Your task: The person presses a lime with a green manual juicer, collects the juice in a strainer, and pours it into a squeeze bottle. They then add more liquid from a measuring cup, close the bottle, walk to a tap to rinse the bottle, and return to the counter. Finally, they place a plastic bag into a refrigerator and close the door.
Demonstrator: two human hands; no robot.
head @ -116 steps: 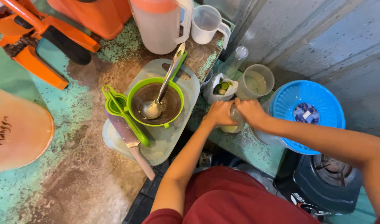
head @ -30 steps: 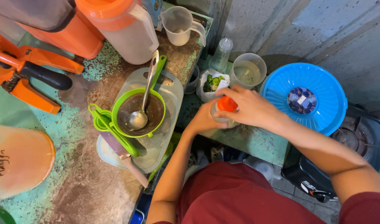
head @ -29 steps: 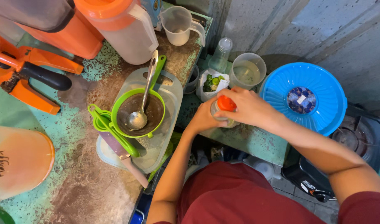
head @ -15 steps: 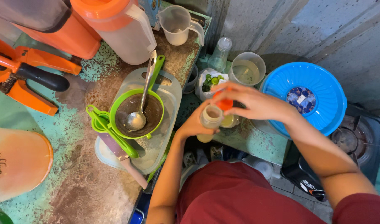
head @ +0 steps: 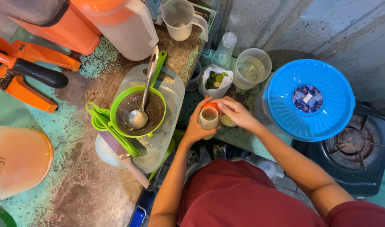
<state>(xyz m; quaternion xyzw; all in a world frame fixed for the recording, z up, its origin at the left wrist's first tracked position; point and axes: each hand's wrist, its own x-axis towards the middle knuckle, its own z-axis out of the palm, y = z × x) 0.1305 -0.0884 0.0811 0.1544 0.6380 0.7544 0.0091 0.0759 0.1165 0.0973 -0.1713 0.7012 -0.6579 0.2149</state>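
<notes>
Over worn counter edge: upright open jar (head: 209, 118) in wrapped left hand (head: 195, 130), right hand (head: 234, 112) pinching orange lid (head: 212, 106).

Dark red short-sleeved shirt (head: 243, 201), plain, no print visible. Both forearms bare. Left hand (head: 196, 128) and right hand (head: 236, 113) bare, no gloves.

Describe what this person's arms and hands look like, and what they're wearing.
Both forearms are bare from hand to upper arm, with no gloves, watch or rings that the head view shows. The left hand and right hand are uncovered. Short dark red sleeves of a matching shirt show at the bottom edge.
</notes>
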